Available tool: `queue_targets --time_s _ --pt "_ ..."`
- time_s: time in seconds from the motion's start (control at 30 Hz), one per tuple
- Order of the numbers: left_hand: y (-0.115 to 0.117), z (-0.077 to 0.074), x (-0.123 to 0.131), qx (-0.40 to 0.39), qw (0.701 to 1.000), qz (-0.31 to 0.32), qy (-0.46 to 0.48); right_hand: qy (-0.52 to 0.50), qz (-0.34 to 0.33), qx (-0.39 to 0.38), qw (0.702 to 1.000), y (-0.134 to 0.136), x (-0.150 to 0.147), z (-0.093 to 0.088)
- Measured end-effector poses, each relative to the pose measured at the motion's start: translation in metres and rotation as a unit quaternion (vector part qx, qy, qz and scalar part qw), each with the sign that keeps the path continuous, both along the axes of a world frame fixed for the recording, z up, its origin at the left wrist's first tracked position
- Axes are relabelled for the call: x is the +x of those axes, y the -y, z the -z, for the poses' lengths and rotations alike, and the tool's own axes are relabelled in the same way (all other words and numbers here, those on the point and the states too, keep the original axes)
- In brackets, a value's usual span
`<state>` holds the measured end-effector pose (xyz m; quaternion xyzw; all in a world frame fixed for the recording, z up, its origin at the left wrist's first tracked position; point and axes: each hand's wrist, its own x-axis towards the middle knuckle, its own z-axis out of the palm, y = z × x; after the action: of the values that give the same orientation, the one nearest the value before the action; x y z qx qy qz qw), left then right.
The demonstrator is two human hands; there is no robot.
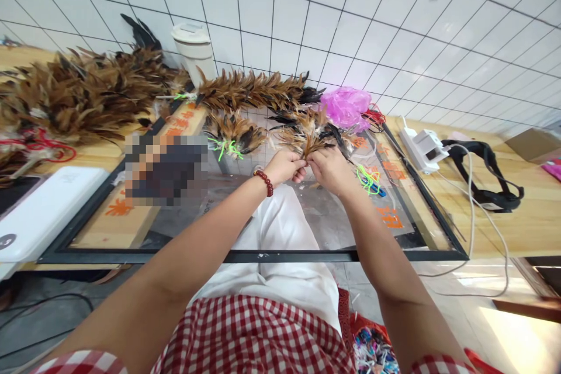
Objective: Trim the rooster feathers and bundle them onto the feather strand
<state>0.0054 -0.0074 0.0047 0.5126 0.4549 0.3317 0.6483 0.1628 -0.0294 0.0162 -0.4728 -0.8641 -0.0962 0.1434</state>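
Note:
My left hand [284, 166] and my right hand [329, 169] meet over a glass-topped table [245, 256], both pinched on the stems of a small bunch of brown and black feathers [307, 131] that fans away from me. A red bead bracelet [265, 182] sits on my left wrist. A tied feather bundle with a green string [232, 137] lies just left of my hands. Loose green strings [368, 178] lie to the right of my right hand.
A long feather strip [254, 90] lies at the back, with a big heap of feathers [79, 93] at the left. A pink plastic bag [346, 106], white cup [195, 52], white device [44, 210], power strip [421, 146] and black strap [486, 175] surround the work area.

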Motion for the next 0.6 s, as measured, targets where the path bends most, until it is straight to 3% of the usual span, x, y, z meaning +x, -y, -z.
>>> queue_targets --time_s 0.07,0.23,0.4,0.6 --pt "-0.002 0.001 -0.001 0.007 1.0 -0.014 0.007 -0.016 0.025 0.01 1.0 -0.002 0.004 0.001" --pt "-0.012 -0.003 -0.007 0.017 0.974 -0.17 0.148 -0.085 0.156 0.033 0.984 -0.012 0.018 0.011" --pt "-0.018 -0.008 -0.012 0.036 0.941 -0.265 0.205 -0.136 0.091 -0.021 0.986 -0.016 0.002 0.027" --pt "-0.023 -0.001 -0.012 0.065 0.944 -0.275 0.173 -0.045 0.117 -0.026 0.992 -0.012 -0.01 0.021"
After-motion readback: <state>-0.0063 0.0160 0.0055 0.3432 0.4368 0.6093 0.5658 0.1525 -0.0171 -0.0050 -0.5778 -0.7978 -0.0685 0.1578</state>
